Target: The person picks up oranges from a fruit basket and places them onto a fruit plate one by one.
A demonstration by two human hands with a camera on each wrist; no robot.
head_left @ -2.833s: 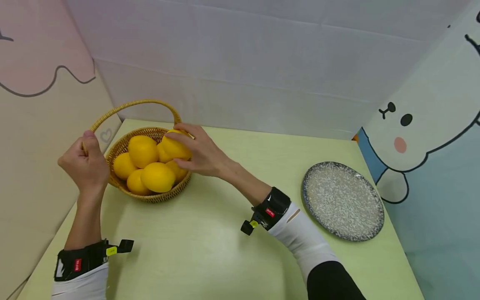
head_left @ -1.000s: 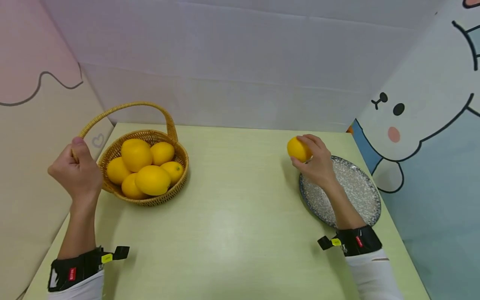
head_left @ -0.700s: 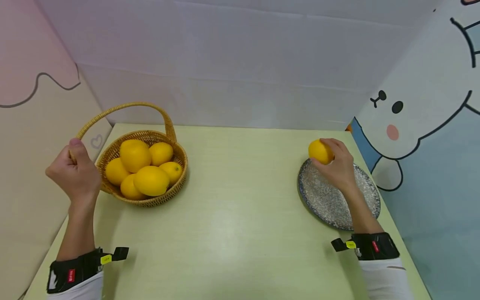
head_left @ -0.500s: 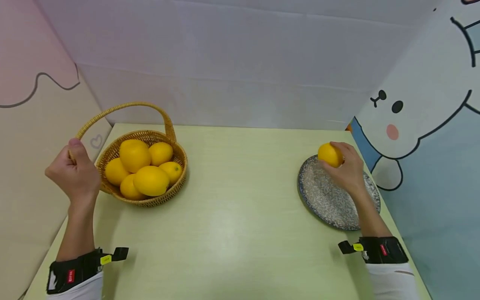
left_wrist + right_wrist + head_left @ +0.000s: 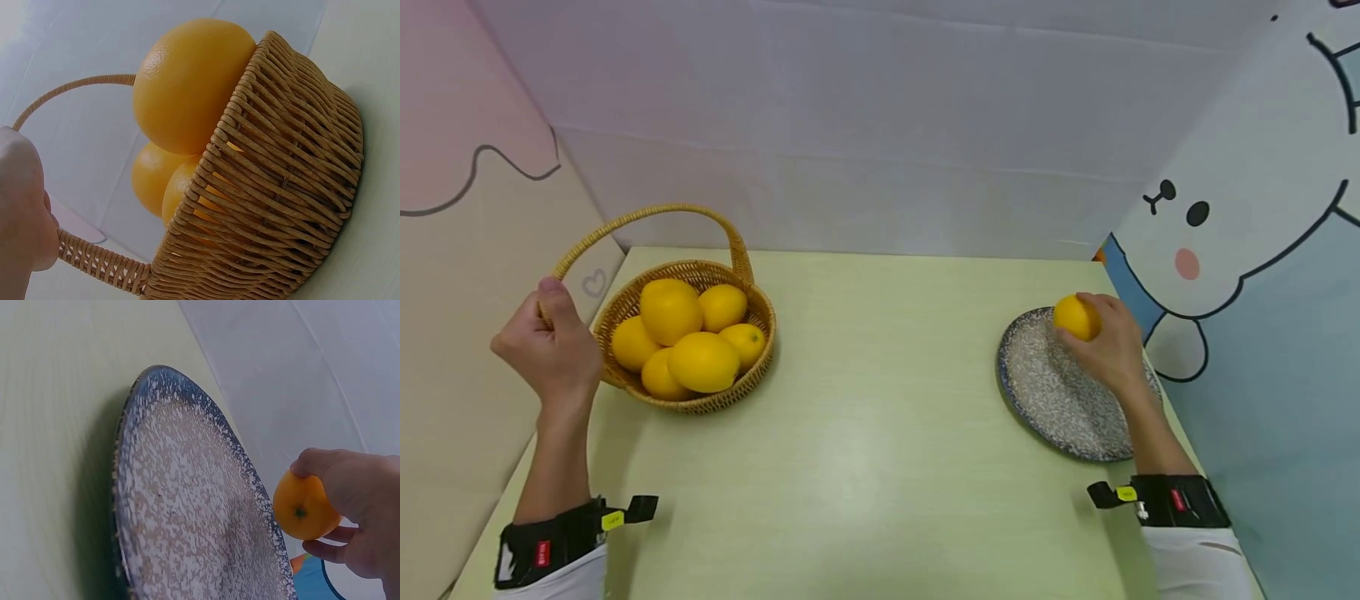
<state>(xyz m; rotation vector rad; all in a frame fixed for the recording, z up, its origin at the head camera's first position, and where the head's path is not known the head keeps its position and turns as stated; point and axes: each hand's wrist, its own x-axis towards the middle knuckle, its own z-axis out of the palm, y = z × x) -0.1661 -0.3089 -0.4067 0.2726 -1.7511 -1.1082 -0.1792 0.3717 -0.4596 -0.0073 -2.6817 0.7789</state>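
Note:
My left hand (image 5: pixel 553 342) grips the arched handle (image 5: pixel 655 210) of a wicker basket (image 5: pixel 700 406) at the table's left. Several yellow lemons (image 5: pixel 703 362) are piled in the basket; in the left wrist view a big lemon (image 5: pixel 190 84) bulges above the woven side. Between thumb and fingers, my right hand (image 5: pixel 1108 346) holds one lemon (image 5: pixel 1077 317) over the far part of a speckled grey plate (image 5: pixel 1045 383). The right wrist view shows the held lemon (image 5: pixel 303 506) with its small green stem end towards the camera, raised above the plate's surface.
The pale yellow-green table (image 5: pixel 865 433) spans the room between basket and plate. A whitish wall (image 5: pixel 880 125) stands along the back edge. Side panels with cartoon drawings (image 5: pixel 1232 250) flank the table, the right one close beside the plate.
My right hand has taken a lemon out of the basket and carried it right, over the plate, drifting slightly farther right in the last half second. My left hand keeps hold of the handle.

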